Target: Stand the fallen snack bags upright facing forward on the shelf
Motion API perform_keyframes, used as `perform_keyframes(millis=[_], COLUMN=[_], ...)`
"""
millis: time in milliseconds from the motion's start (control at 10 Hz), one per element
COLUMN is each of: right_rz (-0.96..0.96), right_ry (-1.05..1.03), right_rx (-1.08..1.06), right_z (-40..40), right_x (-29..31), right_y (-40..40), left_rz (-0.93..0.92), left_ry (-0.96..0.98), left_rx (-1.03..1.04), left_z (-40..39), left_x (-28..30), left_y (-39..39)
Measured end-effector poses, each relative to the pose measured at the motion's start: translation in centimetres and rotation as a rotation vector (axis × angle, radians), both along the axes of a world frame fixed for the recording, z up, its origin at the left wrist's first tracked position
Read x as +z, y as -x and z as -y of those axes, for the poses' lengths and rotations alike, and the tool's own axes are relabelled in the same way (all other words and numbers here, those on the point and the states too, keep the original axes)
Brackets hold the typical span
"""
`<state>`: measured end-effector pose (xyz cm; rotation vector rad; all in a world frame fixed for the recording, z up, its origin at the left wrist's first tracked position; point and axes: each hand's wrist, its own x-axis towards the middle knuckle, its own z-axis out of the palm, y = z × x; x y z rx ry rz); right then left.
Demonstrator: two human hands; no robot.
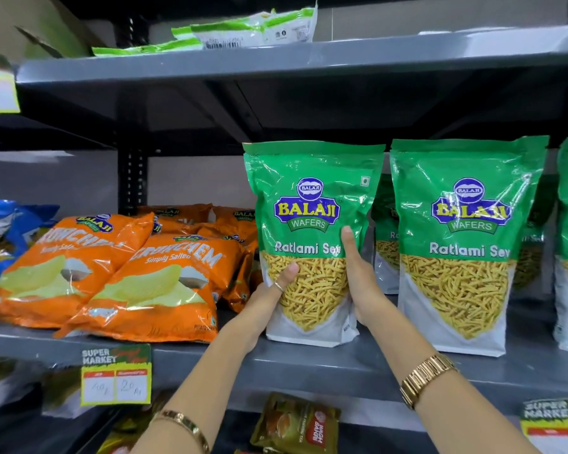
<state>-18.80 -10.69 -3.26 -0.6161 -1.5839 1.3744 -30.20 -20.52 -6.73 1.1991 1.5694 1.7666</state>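
Both your hands, left hand [276, 290] and right hand [358, 276], grip the green sev bag [312, 204], upright and facing forward on the shelf [309, 365]. At nine o'clock, the orange chip bags [151, 280] lie fallen, waiting.

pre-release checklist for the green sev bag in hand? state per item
1. Ratlami Sev bag upright: ok.
2. Front label faces forward: ok.
3. Base resting on shelf: ok, bottom edge sits on the deck.
4. Left hand and right hand holding both sides: ok.
5. Clear of the neighbouring green bag: ok, a gap shows.
6. Stands unsupported once released: cannot tell.
7. Orange chip bags upright: not ok, lying tilted back.
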Motion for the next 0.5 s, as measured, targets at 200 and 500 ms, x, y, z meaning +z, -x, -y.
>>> perform_keyframes(millis=[200,500], right_rz=[-0.032,-0.011], right_ry=[-0.031,-0.215], right_rx=[0.001,-0.158], right_z=[0.6,0.6], right_x=[-0.3,-1.8], right_y=[-0.1,-1.6], left_rz=[0.015,-0.025], left_ry=[-0.062,-0.157], left_rx=[0.122,0.117], left_z=[-1.3,0.0], left_x=[-0.4,-0.4], left_y=[0.3,-0.4])
